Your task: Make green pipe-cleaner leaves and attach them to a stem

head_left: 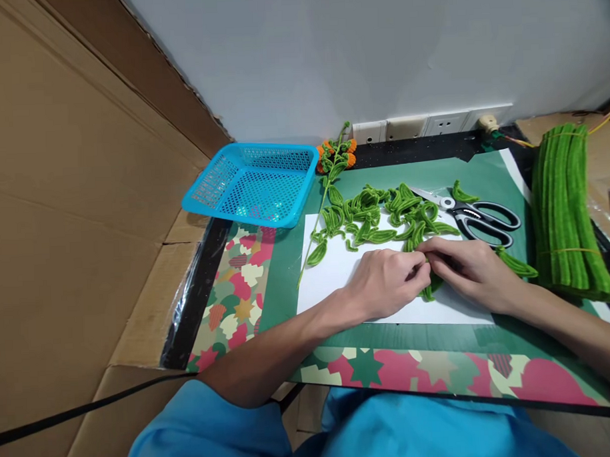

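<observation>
My left hand [391, 279] and my right hand [474, 272] meet over a white sheet [337, 287], fingertips pinched together. Between them is a green pipe-cleaner piece [428, 292], mostly covered by the fingers, its lower end showing beneath. Just beyond my hands lies a loose pile of green pipe-cleaner leaves [367, 209]. Black-and-grey scissors [477, 216] rest behind my right hand, blades pointing left. More green pipe cleaners [519, 264] stick out past my right wrist.
A blue plastic basket [253, 183] stands at the back left. Beside it, a stem with leaves [328, 194] lies near orange flowers [350, 157]. A thick bundle of green pipe cleaners [564, 213] is at the right. Wall sockets [444, 123] line the back; cardboard [73, 183] borders the left.
</observation>
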Demonstrator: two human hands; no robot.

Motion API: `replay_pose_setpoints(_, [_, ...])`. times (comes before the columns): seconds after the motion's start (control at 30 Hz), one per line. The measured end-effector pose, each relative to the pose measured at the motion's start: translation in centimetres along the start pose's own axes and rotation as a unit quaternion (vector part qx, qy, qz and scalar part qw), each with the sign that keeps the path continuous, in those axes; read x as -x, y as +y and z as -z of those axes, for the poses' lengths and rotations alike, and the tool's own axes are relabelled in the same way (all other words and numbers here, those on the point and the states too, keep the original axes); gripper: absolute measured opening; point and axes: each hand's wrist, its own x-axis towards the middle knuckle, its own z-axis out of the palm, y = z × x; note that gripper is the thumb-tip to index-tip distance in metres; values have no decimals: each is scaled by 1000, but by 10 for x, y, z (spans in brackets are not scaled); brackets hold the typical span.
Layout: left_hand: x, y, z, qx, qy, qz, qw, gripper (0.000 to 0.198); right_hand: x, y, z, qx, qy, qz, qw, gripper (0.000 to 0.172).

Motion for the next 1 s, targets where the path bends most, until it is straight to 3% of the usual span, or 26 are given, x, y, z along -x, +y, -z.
replay_pose_setpoints(1.0, [-1, 1, 1, -4, -11, -1, 1000, 35, 0, 1, 0, -2, -14, -7, 1000, 17])
